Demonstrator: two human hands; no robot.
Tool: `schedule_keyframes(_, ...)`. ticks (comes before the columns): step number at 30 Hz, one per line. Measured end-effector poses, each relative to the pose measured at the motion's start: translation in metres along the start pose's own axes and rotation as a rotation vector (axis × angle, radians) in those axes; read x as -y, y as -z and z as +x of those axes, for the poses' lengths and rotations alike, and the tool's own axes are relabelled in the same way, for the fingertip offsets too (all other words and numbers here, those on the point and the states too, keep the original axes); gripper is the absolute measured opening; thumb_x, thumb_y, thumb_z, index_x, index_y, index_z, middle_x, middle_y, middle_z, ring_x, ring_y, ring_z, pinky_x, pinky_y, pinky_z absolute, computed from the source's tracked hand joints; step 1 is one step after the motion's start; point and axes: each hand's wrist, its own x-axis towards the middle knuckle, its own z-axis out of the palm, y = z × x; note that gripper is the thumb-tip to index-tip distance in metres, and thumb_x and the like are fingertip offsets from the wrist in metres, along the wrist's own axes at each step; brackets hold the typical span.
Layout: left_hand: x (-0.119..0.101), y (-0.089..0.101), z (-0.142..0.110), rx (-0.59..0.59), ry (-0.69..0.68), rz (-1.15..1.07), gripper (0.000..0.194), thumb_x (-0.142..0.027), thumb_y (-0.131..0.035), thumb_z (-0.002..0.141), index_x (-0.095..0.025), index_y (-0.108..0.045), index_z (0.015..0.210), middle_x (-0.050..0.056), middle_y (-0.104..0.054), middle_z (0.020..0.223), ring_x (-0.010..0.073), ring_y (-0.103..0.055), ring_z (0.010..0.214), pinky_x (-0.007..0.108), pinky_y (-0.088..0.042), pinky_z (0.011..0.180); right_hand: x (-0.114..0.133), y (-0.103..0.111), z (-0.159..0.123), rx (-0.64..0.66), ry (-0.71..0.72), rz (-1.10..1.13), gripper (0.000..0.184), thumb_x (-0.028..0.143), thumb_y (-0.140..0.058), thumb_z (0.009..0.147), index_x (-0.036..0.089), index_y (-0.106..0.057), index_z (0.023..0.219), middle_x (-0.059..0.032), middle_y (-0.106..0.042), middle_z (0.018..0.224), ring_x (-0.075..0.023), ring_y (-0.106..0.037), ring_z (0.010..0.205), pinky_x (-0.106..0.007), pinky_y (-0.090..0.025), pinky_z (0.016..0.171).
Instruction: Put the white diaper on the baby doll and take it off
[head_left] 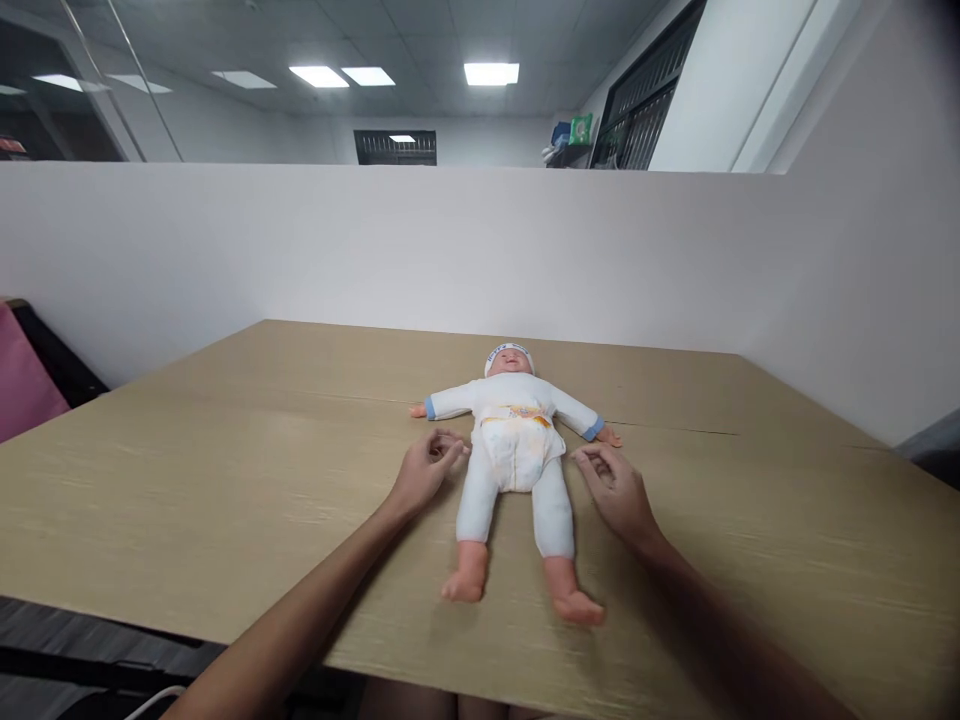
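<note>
White cloth [478, 500] is showing between two hands: the left hand [427, 467] is curling narrowly beside the diaper [517, 450], and the right hand [609, 488] is bending its fingers close together just off the other side. Whether either is pinching anything, I cannot tell.

The doll [514, 388] is lying on its back slightly right of centre, its feet [471, 572] pointing toward the lower edge. It is probably weighing little, the clothed body looking soft and the bare feet firmer and slicker. The torso is likely offering the surest hold; the diaper's thin sides are seemingly calling for a light pinch.

Tan surface [225, 480] is spreading across the lower half. Behind it, a pale wall [450, 250] is crossing the frame, lights [491, 74] are glowing at upper centre, a green pack [581, 129] is sitting at upper right, and something pink [26, 380] is showing at the left edge.
</note>
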Motion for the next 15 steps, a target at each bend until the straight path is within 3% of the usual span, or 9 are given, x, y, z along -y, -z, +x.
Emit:
schedule_keyframes(3, 0.016, 0.003, 0.027, -0.17, -0.186, 0.367, 0.027, -0.039, -0.065, 0.1, -0.02, -0.069, 0.119, 0.012, -0.079, 0.122, 0.0298, -0.069, 0.114, 0.046, -0.052, 0.104, -0.03, -0.002, 0.029, -0.148, 0.075, -0.239, 0.033, 0.048, -0.057, 0.102, 0.02, -0.073, 0.11, -0.016, -0.075, 0.115, -0.0341, -0.065, 0.111, -0.051, -0.048, 0.105)
schedule_keyframes(6, 0.028, 0.001, 0.062, -0.228, -0.312, 0.676, 0.044, -0.038, -0.068, 0.098, -0.02, -0.062, 0.138, 0.015, -0.069, 0.143, 0.0351, -0.057, 0.133, 0.052, -0.043, 0.116, -0.052, -0.012, 0.062, -0.185, 0.13, -0.475, 0.048, 0.049, -0.059, 0.099, 0.017, -0.068, 0.135, -0.0202, -0.069, 0.136, -0.0383, -0.06, 0.121, -0.053, -0.046, 0.106)
schedule_keyframes(10, 0.035, -0.005, 0.097, -0.139, -0.26, 0.856, 0.053, -0.045, -0.064, 0.1, -0.017, -0.059, 0.145, 0.018, -0.068, 0.145, 0.0369, -0.056, 0.135, 0.051, -0.039, 0.116, -0.068, -0.023, 0.088, -0.048, 0.15, -0.554, 0.059, 0.055, -0.06, 0.098, 0.015, -0.064, 0.142, -0.0188, -0.073, 0.132, -0.0371, -0.062, 0.12, -0.047, -0.045, 0.104)
schedule_keyframes(15, 0.037, -0.006, 0.112, -0.092, -0.18, 0.901, 0.05, -0.048, -0.061, 0.101, -0.016, -0.065, 0.14, 0.019, -0.075, 0.131, 0.0397, -0.061, 0.125, 0.052, -0.038, 0.11, -0.068, -0.025, 0.09, 0.062, 0.087, -0.496, 0.057, 0.059, -0.056, 0.102, 0.017, -0.068, 0.138, -0.0156, -0.078, 0.121, -0.0336, -0.069, 0.11, -0.041, -0.045, 0.098)
